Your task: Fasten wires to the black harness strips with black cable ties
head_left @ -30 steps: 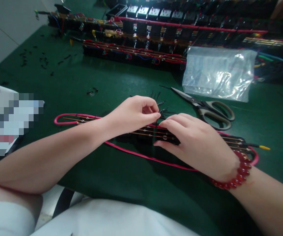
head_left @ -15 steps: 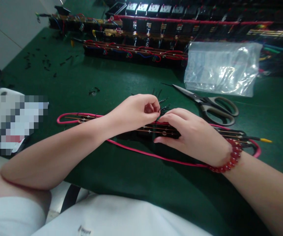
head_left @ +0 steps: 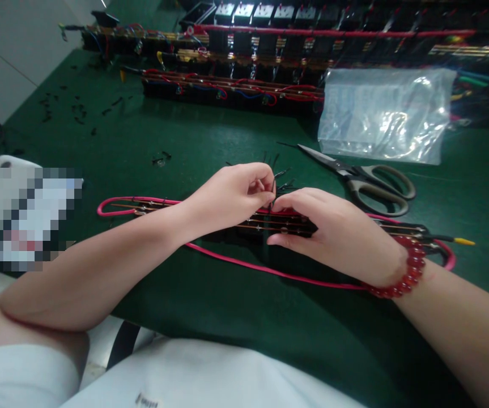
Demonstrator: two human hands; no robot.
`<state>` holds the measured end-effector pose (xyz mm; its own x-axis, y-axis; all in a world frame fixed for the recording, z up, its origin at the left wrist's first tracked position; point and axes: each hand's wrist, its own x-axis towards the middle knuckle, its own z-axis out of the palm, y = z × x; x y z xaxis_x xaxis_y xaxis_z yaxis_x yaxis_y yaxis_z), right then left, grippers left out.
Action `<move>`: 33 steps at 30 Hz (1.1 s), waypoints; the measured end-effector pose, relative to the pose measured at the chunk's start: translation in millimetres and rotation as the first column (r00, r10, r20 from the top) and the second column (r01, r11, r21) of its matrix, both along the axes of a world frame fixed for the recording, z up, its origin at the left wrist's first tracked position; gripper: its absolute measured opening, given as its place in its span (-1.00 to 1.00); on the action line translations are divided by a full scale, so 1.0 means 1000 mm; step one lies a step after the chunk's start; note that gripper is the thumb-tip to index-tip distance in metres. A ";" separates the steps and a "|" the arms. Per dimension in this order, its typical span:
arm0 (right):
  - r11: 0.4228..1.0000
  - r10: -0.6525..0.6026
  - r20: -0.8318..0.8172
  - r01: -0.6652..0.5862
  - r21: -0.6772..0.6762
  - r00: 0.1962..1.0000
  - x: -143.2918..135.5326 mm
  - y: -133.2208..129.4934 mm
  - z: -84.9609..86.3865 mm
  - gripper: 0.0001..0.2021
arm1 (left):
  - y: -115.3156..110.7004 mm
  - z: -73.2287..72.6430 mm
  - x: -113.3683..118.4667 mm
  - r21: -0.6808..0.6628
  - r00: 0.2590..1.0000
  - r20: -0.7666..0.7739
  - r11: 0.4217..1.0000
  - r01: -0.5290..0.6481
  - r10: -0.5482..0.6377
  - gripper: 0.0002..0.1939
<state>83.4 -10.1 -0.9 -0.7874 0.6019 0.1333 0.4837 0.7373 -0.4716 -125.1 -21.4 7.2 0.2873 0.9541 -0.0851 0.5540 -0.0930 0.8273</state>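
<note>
My left hand point(head_left: 244, 184) is closed in a pinch on a thin black cable tie point(head_left: 274, 180) above the middle of a long black strip point(head_left: 259, 225). Copper-coloured bars run along that strip. My right hand point(head_left: 329, 229) spans it, fingertips at the back edge beside the cable tie and thumb at the front. A red cable point(head_left: 269, 272) follows the strip's back edge, loops at the left end and lies along its front on the table. Just behind the hands are several loose black cable ties point(head_left: 285, 186). My fingers partly hide the pinched tie.
Scissors point(head_left: 365, 180) lie behind my right hand, with a clear plastic bag point(head_left: 384, 116) beyond them. Wired black assemblies point(head_left: 231, 88) line the back of the green table point(head_left: 163, 300). Black clippings point(head_left: 78, 110) are scattered at the left, near a white object point(head_left: 10, 170), partly blurred.
The black cable tie shows more plainly beside my left fingertips. Both hands stay almost in place over the strip; the view has shifted slightly.
</note>
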 end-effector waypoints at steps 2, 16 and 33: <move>1.000 -0.003 -0.006 0.003 -0.004 1.000 0.000 0.000 -0.001 -0.74 | -0.001 0.000 0.001 0.017 1.000 -0.002 1.000 -0.008 0.008 -0.93; 1.000 -0.006 -0.001 0.006 0.024 1.000 -0.002 0.000 -0.003 -0.68 | 0.004 -0.002 0.000 -0.178 0.996 0.084 0.984 0.010 0.005 -0.95; 1.000 0.014 -0.008 -0.014 0.018 1.000 0.001 0.000 -0.003 -0.71 | 0.005 -0.006 -0.003 -0.143 0.999 0.032 0.990 0.013 -0.008 -0.96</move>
<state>84.3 -10.3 -3.5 -0.7946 0.5882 0.1503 0.4697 0.7525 -0.4616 -128.0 -16.8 0.9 0.3021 0.9296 -0.2110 0.5269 0.0216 0.8497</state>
